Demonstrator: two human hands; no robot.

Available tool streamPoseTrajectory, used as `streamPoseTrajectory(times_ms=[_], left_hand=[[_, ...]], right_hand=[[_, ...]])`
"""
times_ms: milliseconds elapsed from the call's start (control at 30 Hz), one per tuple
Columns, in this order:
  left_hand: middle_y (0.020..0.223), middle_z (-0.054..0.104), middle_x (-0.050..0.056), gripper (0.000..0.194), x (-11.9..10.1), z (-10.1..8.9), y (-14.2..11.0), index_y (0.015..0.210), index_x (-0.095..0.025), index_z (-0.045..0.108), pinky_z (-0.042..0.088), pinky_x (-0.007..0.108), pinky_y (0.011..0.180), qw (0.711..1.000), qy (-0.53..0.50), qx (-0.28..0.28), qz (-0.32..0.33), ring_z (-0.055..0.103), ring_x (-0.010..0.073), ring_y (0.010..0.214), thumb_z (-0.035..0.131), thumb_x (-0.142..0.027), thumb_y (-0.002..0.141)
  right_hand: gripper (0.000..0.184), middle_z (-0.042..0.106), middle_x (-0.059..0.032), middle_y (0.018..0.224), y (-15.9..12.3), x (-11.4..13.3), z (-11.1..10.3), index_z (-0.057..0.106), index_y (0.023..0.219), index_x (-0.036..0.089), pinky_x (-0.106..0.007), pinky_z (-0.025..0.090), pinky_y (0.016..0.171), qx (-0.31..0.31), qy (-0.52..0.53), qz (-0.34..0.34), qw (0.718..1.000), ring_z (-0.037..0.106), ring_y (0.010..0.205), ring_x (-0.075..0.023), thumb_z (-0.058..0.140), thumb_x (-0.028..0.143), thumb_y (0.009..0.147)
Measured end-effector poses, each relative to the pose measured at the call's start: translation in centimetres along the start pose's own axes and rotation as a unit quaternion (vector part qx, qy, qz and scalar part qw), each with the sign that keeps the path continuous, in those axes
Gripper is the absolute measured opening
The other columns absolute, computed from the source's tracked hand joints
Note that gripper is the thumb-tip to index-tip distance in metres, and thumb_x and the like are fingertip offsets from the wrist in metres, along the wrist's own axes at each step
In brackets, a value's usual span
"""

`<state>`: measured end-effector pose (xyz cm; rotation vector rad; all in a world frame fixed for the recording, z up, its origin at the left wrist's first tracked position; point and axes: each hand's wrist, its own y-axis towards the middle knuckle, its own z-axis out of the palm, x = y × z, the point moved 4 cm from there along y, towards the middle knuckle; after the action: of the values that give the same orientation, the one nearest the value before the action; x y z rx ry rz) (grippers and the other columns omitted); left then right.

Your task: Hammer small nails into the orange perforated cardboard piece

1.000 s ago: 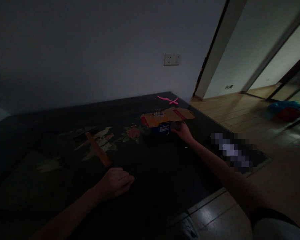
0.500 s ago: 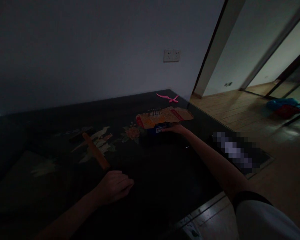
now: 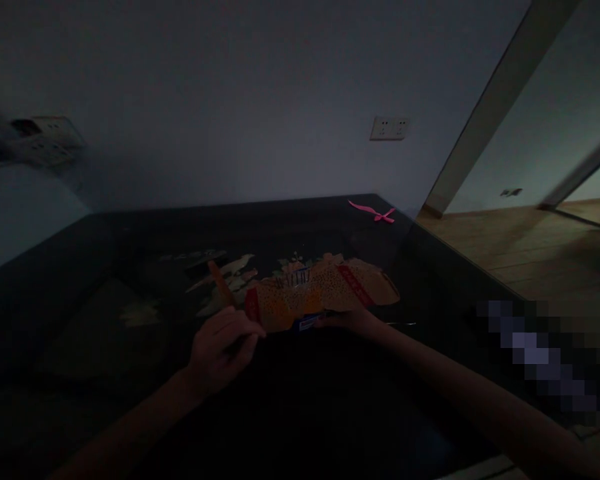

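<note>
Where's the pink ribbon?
In the head view, the pink ribbon lies near the far right corner of the table, below the wall socket and beyond the cardboard.

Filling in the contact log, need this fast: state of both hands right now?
Left hand: curled, at the left end of the cardboard; grip cannot be told.
Right hand: closed, holding the blue box under the cardboard.

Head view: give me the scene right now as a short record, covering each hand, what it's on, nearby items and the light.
Left hand: curled at the cardboard's red left end; contact unclear
Right hand: holding the blue box beneath the cardboard; fingers partly hidden
On cardboard: row of thin upright pieces
Beyond left hand: wooden stick, near end hidden
Table's far right corner: pink ribbon
Light: dim
</note>
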<state>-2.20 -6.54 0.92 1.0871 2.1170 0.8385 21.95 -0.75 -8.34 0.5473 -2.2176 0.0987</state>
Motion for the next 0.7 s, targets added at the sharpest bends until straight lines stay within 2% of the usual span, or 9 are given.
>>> streamPoseTrajectory(times_ms=[133,200,300,367,433,500,567,600,700], left_hand=[[0.074,0.061,-0.001,0.006,2.1,-1.1,1.2,0.090,-0.019,0.056,0.048,0.023,0.059,0.992,0.023,-0.014,-0.120,0.058,0.0122,0.064,0.052,-0.020,0.086],[0.081,0.060,0.000,0.016,3.0,-1.0,1.5,0.100,-0.018,0.054,0.050,0.026,0.064,0.987,0.028,-0.003,-0.159,0.058,0.0133,0.068,0.056,-0.023,0.084],[0.085,0.059,0.001,0.023,3.6,-0.4,1.5,0.106,-0.019,0.055,0.051,0.031,0.070,0.984,0.013,0.043,-0.173,0.058,0.0155,0.074,0.058,-0.025,0.084],[0.085,0.058,0.002,0.025,3.8,0.0,1.4,0.108,-0.019,0.056,0.051,0.031,0.070,0.981,-0.005,0.073,-0.179,0.058,0.0159,0.075,0.059,-0.025,0.084],[0.086,0.058,0.002,0.027,4.0,0.4,1.3,0.110,-0.020,0.056,0.051,0.030,0.067,0.979,-0.022,0.088,-0.185,0.058,0.0156,0.073,0.059,-0.025,0.084],[0.087,0.058,0.002,0.029,4.0,0.7,1.2,0.112,-0.020,0.056,0.051,0.029,0.066,0.977,-0.036,0.094,-0.188,0.058,0.0156,0.073,0.059,-0.025,0.084],[0.088,0.059,0.002,0.031,4.0,1.0,1.3,0.114,-0.020,0.056,0.051,0.029,0.067,0.977,-0.040,0.096,-0.188,0.058,0.0159,0.075,0.059,-0.026,0.084],[0.089,0.059,0.003,0.032,3.9,1.2,1.4,0.115,-0.020,0.056,0.051,0.029,0.067,0.976,-0.040,0.097,-0.190,0.059,0.0161,0.076,0.059,-0.026,0.084],[0.091,0.061,0.004,0.034,3.8,1.6,1.8,0.117,-0.020,0.056,0.051,0.030,0.069,0.974,-0.031,0.097,-0.201,0.059,0.0164,0.077,0.059,-0.027,0.083]], right_hand=[[0.027,0.061,-0.0075,0.118,-0.8,1.6,1.3,0.059,0.114,0.017,-0.045,0.051,0.085,0.014,-0.011,0.004,1.000,0.062,0.101,-0.0231,0.061,0.029,0.089],[0.027,0.061,-0.0079,0.120,-1.6,2.0,1.2,0.060,0.114,0.017,-0.048,0.049,0.089,0.008,-0.027,0.010,1.000,0.060,0.105,-0.0245,0.061,0.029,0.089],[0.033,0.060,-0.0114,0.124,-4.0,2.2,0.8,0.057,0.119,0.016,-0.056,0.041,0.099,-0.020,-0.055,0.025,0.998,0.055,0.116,-0.0290,0.060,0.030,0.089],[0.047,0.052,-0.0178,0.133,-6.4,2.5,0.6,0.048,0.131,0.015,-0.057,0.036,0.104,-0.048,-0.075,0.036,0.995,0.045,0.127,-0.0329,0.058,0.031,0.088],[0.054,0.044,-0.0218,0.140,-8.9,3.2,0.4,0.041,0.138,0.015,-0.056,0.041,0.100,-0.064,-0.091,0.035,0.993,0.041,0.130,-0.0351,0.056,0.031,0.088],[0.043,0.052,-0.0170,0.136,-10.7,4.8,0.0,0.050,0.133,0.020,-0.047,0.047,0.097,-0.053,-0.094,-0.004,0.994,0.051,0.123,-0.0294,0.053,0.027,0.090],[0.027,0.067,-0.0077,0.112,-11.4,7.0,-0.7,0.062,0.116,0.025,-0.030,0.055,0.086,-0.032,-0.083,-0.069,0.994,0.065,0.102,-0.0191,0.052,0.024,0.091],[0.022,0.070,-0.0050,0.102,-11.3,8.0,-1.2,0.066,0.108,0.026,-0.025,0.055,0.080,-0.027,-0.078,-0.100,0.992,0.067,0.094,-0.0161,0.052,0.023,0.091],[0.020,0.069,-0.0065,0.094,-8.9,10.1,-3.1,0.066,0.104,0.021,-0.027,0.055,0.074,-0.061,-0.081,-0.145,0.984,0.066,0.087,-0.0163,0.049,0.023,0.092]])
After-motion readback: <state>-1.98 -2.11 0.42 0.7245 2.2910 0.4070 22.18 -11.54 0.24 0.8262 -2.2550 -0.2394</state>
